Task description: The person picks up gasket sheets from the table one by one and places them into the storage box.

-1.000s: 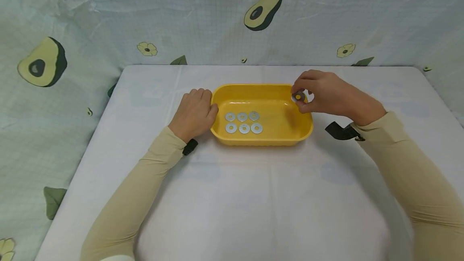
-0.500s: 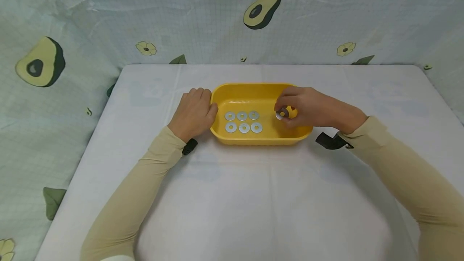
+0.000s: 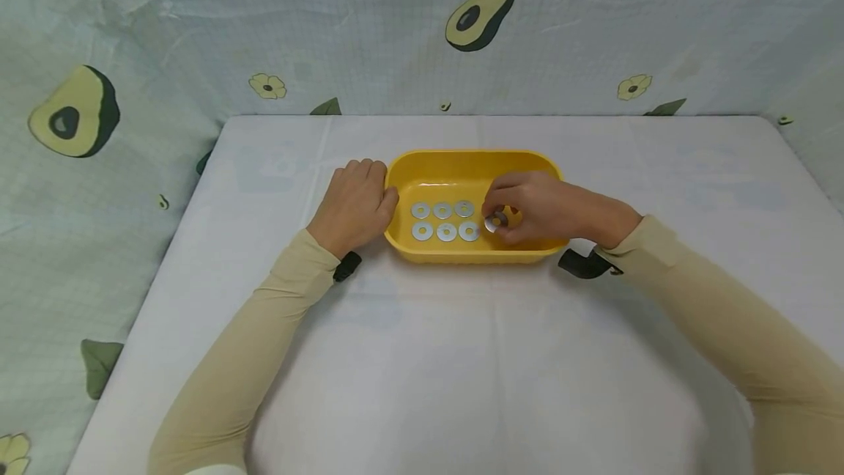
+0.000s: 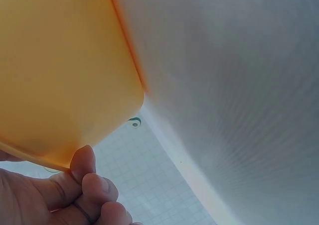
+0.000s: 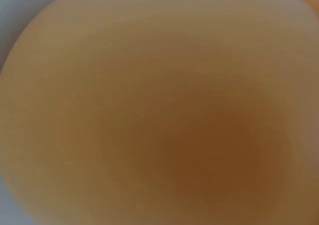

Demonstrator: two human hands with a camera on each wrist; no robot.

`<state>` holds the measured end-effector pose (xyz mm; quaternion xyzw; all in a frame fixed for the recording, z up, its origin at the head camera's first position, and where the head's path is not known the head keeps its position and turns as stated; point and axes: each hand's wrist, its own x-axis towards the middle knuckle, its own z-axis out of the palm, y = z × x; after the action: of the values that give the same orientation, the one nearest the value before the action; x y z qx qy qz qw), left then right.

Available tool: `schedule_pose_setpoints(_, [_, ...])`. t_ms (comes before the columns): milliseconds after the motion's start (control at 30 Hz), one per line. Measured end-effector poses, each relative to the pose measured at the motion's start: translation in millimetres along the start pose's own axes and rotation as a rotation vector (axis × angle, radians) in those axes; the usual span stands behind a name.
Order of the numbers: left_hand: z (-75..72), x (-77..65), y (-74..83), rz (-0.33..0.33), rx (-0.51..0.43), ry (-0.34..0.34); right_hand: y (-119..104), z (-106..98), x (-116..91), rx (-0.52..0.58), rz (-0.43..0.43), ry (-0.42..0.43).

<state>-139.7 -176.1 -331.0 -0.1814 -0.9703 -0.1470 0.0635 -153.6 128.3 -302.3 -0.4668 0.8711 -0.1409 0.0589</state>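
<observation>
A yellow plastic tray (image 3: pixel 475 258) stands on the white-covered table. Several flat metal washers (image 3: pixel 446 232) lie in its left half in two rows. The left hand (image 3: pixel 356 204) grips the tray's left rim; in the left wrist view its thumb and curled fingers (image 4: pixel 94 187) pinch that rim from both sides. Inside the tray's right half, the right hand (image 3: pixel 547 207) pinches one more washer (image 3: pixel 493 223) between thumb and fingers, tilted, just right of the front row. Whether it touches the tray floor I cannot tell. The right wrist view is a yellow-brown blur.
The table (image 3: pixel 409 372) has a white cloth over it. Behind it and at the left hangs a pale curtain (image 3: pixel 369 35) printed with avocados. A black strap (image 3: pixel 583 264) hangs from the right wrist, near the tray's front right corner.
From over the tray's right rim, the right hand has moved left and nearer, down into the tray, carrying the washer beside the front row. The left hand stays on the rim.
</observation>
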Motion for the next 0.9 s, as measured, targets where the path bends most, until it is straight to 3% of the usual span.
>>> schedule_pose_setpoints(367, [0.0,-1.5,-0.2,0.009,-0.005,0.015,3,13,9,0.009,0.002,-0.110])
schedule_pose_setpoints(900, [1.6,-2.5,-0.6,-0.004,-0.016,-0.003,3,21,10,-0.045,-0.009,-0.113])
